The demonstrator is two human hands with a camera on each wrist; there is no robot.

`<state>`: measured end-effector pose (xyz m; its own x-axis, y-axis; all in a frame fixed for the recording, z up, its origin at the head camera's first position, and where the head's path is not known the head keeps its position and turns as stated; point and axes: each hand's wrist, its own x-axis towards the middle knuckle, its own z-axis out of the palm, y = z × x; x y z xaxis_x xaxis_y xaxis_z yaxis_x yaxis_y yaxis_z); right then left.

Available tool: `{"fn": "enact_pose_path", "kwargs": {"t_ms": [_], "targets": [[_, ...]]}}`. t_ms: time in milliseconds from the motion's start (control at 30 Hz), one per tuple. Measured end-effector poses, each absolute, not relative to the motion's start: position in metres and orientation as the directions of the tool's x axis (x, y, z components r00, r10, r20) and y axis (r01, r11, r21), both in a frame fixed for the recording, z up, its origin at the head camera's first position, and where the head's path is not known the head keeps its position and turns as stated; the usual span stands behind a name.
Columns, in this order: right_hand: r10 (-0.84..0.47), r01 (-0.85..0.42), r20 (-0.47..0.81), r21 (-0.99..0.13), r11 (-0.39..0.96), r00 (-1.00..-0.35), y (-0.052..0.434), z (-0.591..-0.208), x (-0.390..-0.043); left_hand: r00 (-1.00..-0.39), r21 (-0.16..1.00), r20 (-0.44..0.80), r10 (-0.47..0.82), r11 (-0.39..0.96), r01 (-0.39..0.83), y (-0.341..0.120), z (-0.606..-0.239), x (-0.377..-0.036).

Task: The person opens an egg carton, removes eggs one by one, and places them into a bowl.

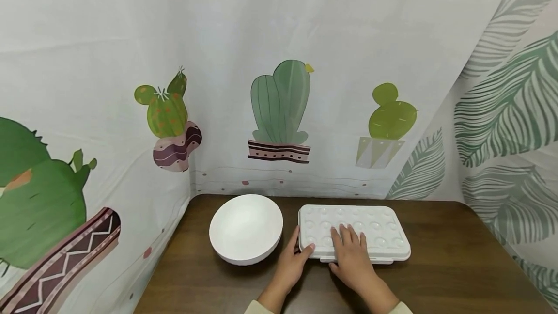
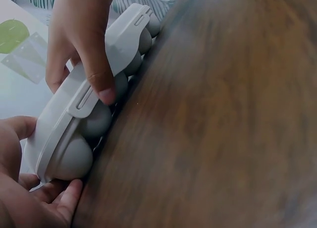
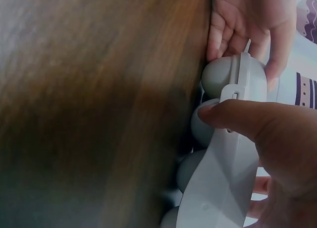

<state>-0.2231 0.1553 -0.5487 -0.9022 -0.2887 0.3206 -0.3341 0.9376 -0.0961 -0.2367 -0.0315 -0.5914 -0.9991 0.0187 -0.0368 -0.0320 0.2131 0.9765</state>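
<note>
A white plastic egg box point(image 1: 379, 227) lies on the wooden table, its dimpled lid down and rounded cups point(image 2: 72, 158) showing below the rim. My left hand point(image 1: 291, 264) grips its left end, thumb on the top edge and fingers low beside the end cup. Across the lid rests my right hand point(image 1: 352, 258), fingers spread and fairly straight. Its thumb point(image 3: 237, 116) lies over the front side beside a latch point(image 3: 230, 95). Whether the latch is fastened, I cannot tell. The contents of the box are hidden under the lid.
A white round bowl point(image 1: 246, 229) stands on the table point(image 1: 453, 265), left of the egg box. Behind the table's back edge hangs a white cloth point(image 1: 340, 38) printed with cacti, with a leaf-patterned cloth point(image 1: 510, 110) at the right.
</note>
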Motion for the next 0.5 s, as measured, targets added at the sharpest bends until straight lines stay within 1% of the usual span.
{"fn": "enact_pose_path", "kwargs": {"t_ms": [233, 500], "targets": [[-0.312, -0.33, 0.32, -0.001, 0.944, -0.895, 0.153, -0.55, -0.224, -1.0, 0.971, -0.022, 0.012, 0.24, -0.018, -0.03, -0.593, -0.237], [-0.323, -0.291, 0.363, 0.141, 0.946, -0.874, 0.144, -0.552, -0.225, -1.0, 0.966, 0.011, 0.011, 0.257, 0.013, -0.031, -0.593, -0.237]]}}
